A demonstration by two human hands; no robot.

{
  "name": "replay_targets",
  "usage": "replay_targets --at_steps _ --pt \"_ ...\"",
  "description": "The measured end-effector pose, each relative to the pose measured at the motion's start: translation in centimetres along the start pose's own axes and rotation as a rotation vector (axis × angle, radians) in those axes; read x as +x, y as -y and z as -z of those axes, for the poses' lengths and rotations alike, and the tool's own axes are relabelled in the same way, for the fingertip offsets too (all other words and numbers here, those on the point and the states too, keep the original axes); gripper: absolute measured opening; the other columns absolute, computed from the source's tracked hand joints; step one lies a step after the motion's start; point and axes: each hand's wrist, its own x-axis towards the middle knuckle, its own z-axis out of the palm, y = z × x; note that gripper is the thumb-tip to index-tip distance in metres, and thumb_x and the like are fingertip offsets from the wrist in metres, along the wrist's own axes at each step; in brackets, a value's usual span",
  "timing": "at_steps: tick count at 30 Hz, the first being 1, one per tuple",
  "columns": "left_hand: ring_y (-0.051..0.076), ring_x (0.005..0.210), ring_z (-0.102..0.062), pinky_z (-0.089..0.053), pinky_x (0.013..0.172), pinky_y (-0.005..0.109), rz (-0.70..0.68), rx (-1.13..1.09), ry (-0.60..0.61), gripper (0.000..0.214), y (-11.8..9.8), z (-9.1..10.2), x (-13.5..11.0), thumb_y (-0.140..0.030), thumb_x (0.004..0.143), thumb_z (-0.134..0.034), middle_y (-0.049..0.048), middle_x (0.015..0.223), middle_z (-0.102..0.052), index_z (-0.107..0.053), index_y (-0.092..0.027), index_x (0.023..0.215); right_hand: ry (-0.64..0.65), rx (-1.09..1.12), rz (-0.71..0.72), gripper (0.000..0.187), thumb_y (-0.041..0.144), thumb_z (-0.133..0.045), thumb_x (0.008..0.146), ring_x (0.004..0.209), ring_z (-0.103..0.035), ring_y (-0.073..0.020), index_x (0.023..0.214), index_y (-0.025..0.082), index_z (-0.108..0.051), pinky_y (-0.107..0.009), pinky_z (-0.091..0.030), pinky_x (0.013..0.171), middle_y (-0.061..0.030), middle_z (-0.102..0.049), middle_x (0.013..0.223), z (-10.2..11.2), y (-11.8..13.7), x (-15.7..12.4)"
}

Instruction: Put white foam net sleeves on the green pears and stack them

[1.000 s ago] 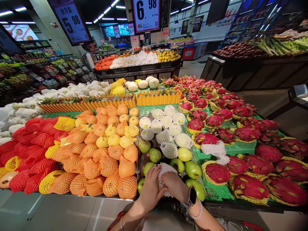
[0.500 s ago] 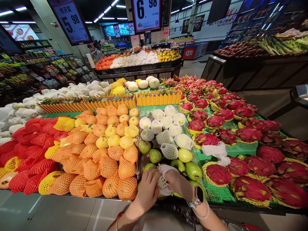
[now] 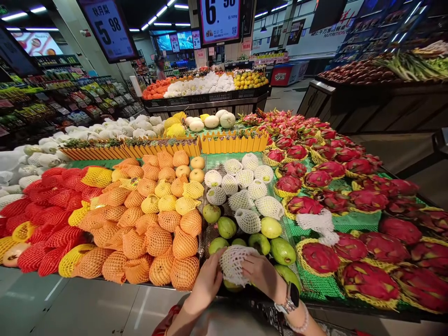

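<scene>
At the near edge of the counter [image 3: 105, 298], the left hand [image 3: 208, 280] and right hand [image 3: 262, 275] meet on a foam net [image 3: 234, 263] with a fruit [image 3: 233, 284] under it. Bare pears [image 3: 269, 238] lie just behind them, and netted pears [image 3: 245, 186] lie farther back. Netted oranges [image 3: 157, 233] fill the space to the left, dragon fruits [image 3: 350, 214] the space to the right. A low fence [image 3: 231, 142] runs behind the pears, with melons [image 3: 210, 122] beyond it. Price signs [image 3: 219, 18] hang above.
</scene>
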Motion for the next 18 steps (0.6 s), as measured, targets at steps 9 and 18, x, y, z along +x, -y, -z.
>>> replay_targets --at_steps 9,18 --pt "0.027 0.102 -0.067 -0.055 0.087 0.038 0.052 0.297 0.08 0.067 -0.8 0.0 0.9 -0.008 0.09 -0.034 0.0127 0.12 -0.061 -0.038 -0.033 0.152 0.084 -0.121 -0.043 0.059 0.0 -0.062 0.077 0.131 -0.057 -0.0321 0.134 0.013 -0.056 -0.044 -0.051 0.109 -0.0159 -0.062 0.137 -1.1 0.7 -0.5" --pt "0.031 0.114 -0.065 -0.05 0.095 0.039 0.231 0.122 0.092 0.059 -1.9 0.3 2.4 -0.017 0.093 -0.032 0.0171 0.137 -0.061 -0.041 -0.02 0.151 0.119 -0.08 -0.263 0.043 0.006 -0.054 0.085 0.119 -0.066 -0.0308 0.128 0.01 -0.061 -0.041 -0.058 0.099 -0.0177 -0.068 0.129 0.4 0.5 0.0"
